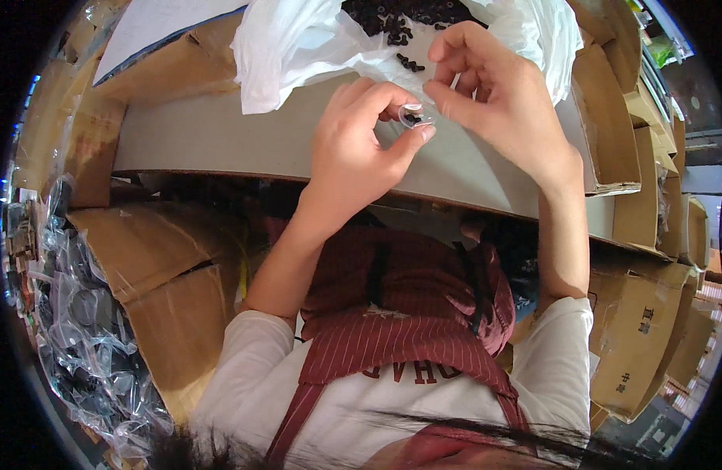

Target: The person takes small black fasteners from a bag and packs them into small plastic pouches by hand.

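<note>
My left hand (359, 139) pinches a small clear round cup or bag (408, 117) between thumb and fingers, above the table's front part. A few small black parts show inside it; their exact kind is too small to tell. Just to its right hovers my right hand (498, 106), fingers curved and apart, with nothing seen in them. Beyond both hands, a heap of small black screw-like parts (392, 30) lies in an open white plastic bag (286, 51). Several loose black parts (409, 63) rest on the bag's near side.
The pale tabletop (212, 141) has cardboard at its left and a cardboard box (608, 117) at its right. An open carton (153, 270) stands low on the left, beside a pile of clear plastic bags (91, 329). More cartons (635, 337) stand low on the right.
</note>
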Available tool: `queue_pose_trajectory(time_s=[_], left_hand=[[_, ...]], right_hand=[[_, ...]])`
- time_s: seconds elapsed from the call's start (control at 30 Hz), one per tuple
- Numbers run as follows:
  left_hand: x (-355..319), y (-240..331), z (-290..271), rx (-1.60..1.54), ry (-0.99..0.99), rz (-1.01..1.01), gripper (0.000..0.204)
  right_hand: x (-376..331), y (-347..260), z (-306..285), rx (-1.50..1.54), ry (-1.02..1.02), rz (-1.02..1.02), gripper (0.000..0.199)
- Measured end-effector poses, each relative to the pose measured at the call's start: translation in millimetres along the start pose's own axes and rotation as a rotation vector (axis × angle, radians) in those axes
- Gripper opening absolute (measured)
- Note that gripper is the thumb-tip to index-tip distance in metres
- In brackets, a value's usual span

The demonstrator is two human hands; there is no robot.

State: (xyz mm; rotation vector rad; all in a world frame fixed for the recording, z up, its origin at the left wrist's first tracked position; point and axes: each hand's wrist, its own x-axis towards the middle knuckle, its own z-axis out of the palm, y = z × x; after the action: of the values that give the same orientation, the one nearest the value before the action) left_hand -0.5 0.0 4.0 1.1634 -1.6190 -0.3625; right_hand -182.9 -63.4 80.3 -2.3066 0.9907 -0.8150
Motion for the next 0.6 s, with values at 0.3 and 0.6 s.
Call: queue_pose_trajectory(time_s=[0.3,0.6], left_hand=[[1,1,0,-0.021,-0.015,-0.026,0.022],[1,4,2,-0.035,0.006,-0.051,0.021]], right_hand=[[30,32,13,-0.243,0.053,-0.049,0.02],[36,45,35,-0.485,0.016,-0.085,0.022]])
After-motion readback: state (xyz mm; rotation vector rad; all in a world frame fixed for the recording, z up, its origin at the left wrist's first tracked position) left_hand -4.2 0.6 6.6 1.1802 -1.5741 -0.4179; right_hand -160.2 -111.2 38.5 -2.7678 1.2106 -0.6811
